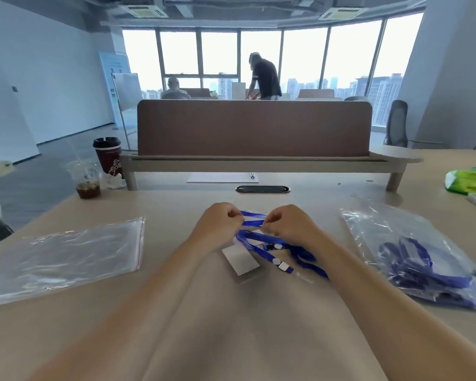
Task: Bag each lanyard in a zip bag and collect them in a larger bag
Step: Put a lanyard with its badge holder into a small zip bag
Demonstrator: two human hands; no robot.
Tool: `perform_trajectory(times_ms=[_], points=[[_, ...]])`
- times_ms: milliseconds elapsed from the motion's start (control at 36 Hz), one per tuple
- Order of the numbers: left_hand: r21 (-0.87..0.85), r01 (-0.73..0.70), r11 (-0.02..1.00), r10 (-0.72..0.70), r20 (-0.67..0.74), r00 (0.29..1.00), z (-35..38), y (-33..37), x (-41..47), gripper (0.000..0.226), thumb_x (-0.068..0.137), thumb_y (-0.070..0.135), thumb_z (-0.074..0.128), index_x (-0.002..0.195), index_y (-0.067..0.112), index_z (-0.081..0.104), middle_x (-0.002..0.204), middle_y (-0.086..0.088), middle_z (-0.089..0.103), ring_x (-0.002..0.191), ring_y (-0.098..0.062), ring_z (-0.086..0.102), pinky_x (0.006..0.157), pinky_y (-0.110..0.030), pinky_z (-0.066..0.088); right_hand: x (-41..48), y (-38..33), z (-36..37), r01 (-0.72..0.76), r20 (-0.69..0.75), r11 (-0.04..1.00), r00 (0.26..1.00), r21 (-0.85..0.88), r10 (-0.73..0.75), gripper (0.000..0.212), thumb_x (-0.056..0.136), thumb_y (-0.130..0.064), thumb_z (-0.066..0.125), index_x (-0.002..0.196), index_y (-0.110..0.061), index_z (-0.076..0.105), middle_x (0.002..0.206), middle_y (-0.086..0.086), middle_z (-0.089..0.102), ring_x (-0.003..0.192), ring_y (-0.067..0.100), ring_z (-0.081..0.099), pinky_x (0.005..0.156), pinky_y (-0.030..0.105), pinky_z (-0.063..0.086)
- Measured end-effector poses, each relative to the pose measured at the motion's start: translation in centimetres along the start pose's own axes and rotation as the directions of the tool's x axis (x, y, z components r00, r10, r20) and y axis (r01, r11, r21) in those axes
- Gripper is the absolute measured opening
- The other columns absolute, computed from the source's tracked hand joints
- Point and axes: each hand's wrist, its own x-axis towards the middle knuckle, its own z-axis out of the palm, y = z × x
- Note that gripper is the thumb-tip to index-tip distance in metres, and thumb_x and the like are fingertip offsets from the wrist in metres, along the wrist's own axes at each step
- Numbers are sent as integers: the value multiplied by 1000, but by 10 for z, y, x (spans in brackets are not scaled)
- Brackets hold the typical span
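Observation:
A blue lanyard [270, 243] with a white card [241, 259] lies in a loose tangle at the middle of the table. My left hand [220, 224] and my right hand [289, 224] pinch its upper strap between thumb and fingers, a short stretch of blue ribbon pulled between them. A large clear zip bag [63, 257] with a red seal strip lies flat on the left. Another clear bag [412, 254] on the right holds several blue lanyards. Whether a small zip bag lies under the tangle I cannot tell.
Two drink cups [88, 174] stand at the far left of the table. A brown desk divider [254, 127] on a raised shelf runs along the back, with paper and a pen beneath. A green packet [470, 180] lies at the far right. Two people are behind the divider.

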Motion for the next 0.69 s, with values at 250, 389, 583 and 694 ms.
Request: perform_trajectory(times_ms=[250, 389, 583, 694], points=[[305, 125, 944, -192, 200, 961, 11, -41, 8, 29, 91, 35, 67, 110, 14, 66, 107, -8, 68, 94, -22, 62, 80, -32, 48, 15, 5, 29, -24, 221, 977, 973, -210, 71, 17, 84, -32, 77, 95, -19, 76, 92, -5, 73, 89, 16, 66, 75, 25, 51], [457, 57, 888, -178, 225, 958, 22, -53, 12, 69, 73, 61, 76, 123, 16, 64, 122, -7, 59, 109, -22, 56, 84, -32, 46, 19, 9, 37, -30, 229, 967, 969, -254, 90, 16, 85, -31, 77, 94, -19, 77, 87, -3, 74, 82, 15, 70, 75, 26, 56], [466, 72, 882, -211, 254, 944, 31, -53, 18, 76, 69, 62, 80, 127, 17, 59, 130, -7, 56, 121, -26, 52, 96, -35, 46, 24, 12, 40, -9, 227, 940, 970, -340, 91, 11, 91, -23, 67, 96, -17, 75, 87, 2, 73, 81, 17, 69, 74, 26, 57], [389, 84, 917, -218, 313, 925, 24, -48, 19, 66, 76, 53, 79, 110, -2, 63, 120, -22, 60, 113, -33, 58, 81, -34, 48, 23, 13, 35, -13, 203, 956, 976, -293, 76, 9, 91, -22, 65, 82, -23, 67, 80, -2, 69, 74, 14, 64, 59, 20, 46]])
